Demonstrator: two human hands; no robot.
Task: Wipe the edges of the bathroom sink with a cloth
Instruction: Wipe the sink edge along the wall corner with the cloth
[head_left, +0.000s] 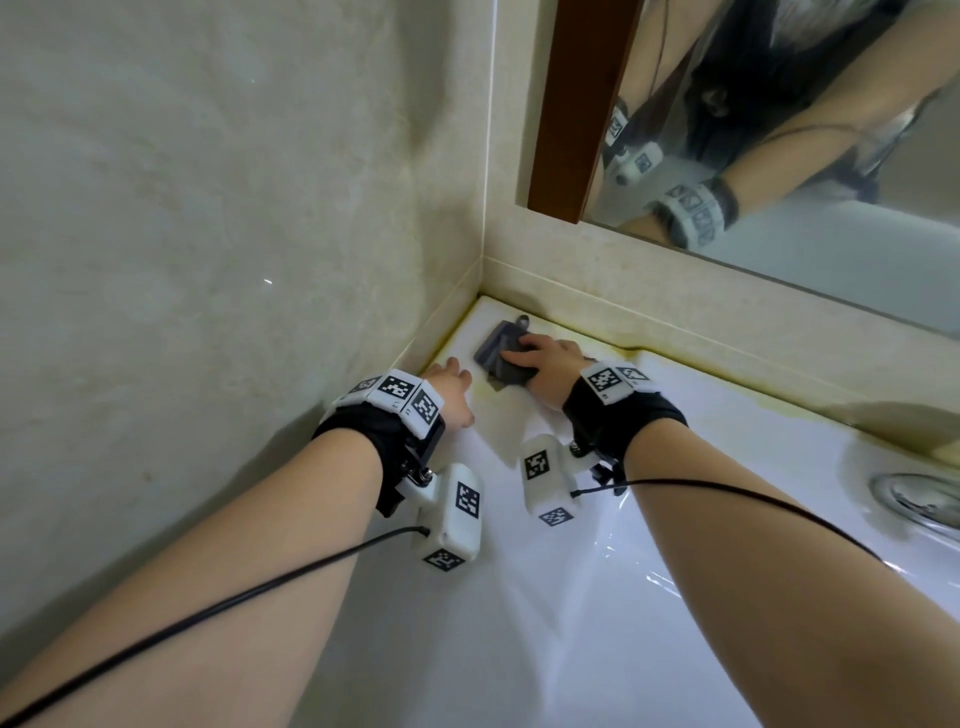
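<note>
on sink rim, grey cloth

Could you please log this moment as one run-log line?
right hand: grips grey cloth, sink corner | left hand: rests on rim

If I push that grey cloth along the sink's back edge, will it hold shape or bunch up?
Likely floppy: the grey cloth lies in soft folds under the right hand, so it may bunch when pushed. Probably light, since it looks thin at its edges. It could slide easily, because the white sink rim looks glossy.
</note>
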